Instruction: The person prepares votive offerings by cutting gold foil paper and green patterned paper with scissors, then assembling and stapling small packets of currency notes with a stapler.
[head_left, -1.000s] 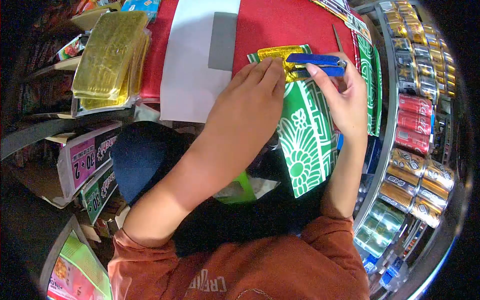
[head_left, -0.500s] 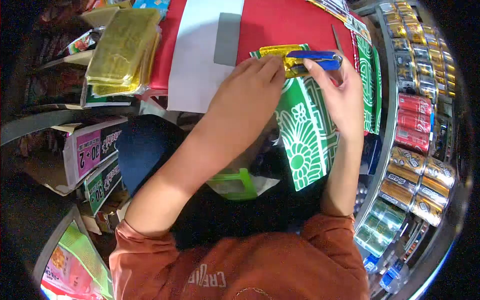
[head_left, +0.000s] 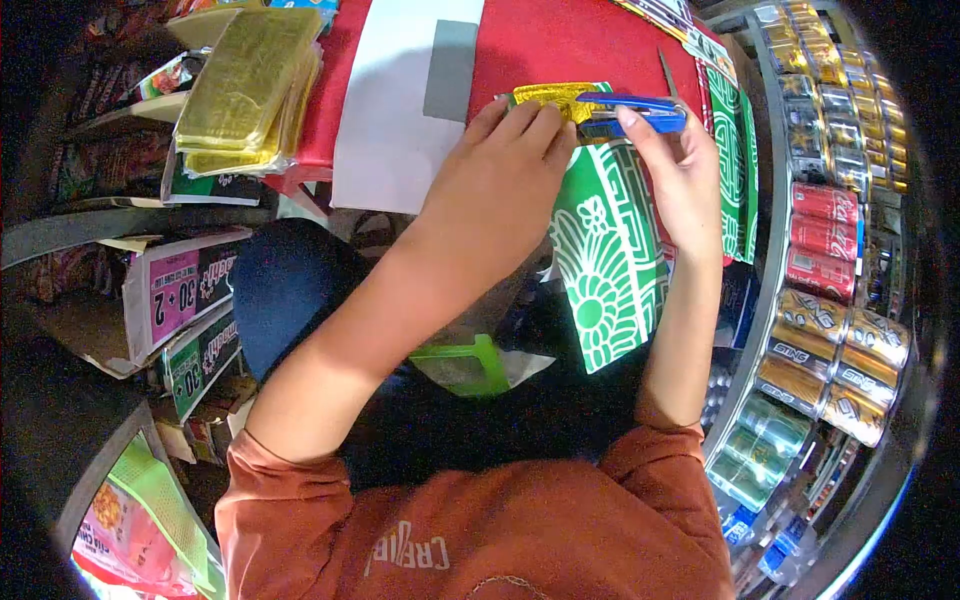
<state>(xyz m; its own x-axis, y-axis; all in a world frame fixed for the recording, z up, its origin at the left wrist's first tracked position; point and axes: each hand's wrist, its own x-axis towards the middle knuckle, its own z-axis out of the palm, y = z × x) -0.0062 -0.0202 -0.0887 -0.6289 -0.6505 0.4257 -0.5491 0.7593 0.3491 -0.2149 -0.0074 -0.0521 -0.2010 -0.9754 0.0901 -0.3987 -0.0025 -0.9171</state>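
My right hand [head_left: 683,180] grips a blue stapler [head_left: 650,116], its jaws pointing left at a piece of shiny gold foil [head_left: 552,97]. With bent fingers, my left hand [head_left: 510,165] pinches the foil together with the top of a green sheet with white patterns [head_left: 600,280]. The stapler's jaws meet the foil's right side, but whether a staple is in is too small to tell. The green sheet hangs down between my forearms. My left fingertips are partly hidden behind the back of that hand.
A red surface [head_left: 640,60] bears a white sheet [head_left: 400,130] with a grey patch [head_left: 452,70]. A stack of wrapped gold sheets [head_left: 245,80] lies at its left. More green patterned paper [head_left: 738,160] hangs at the right. Drink cans [head_left: 825,235] line the right-hand shelf.
The stapler has tilted slightly, and its jaws look a little wider apart. My left hand's fingers have shifted on the foil, with more of the foil showing above them.
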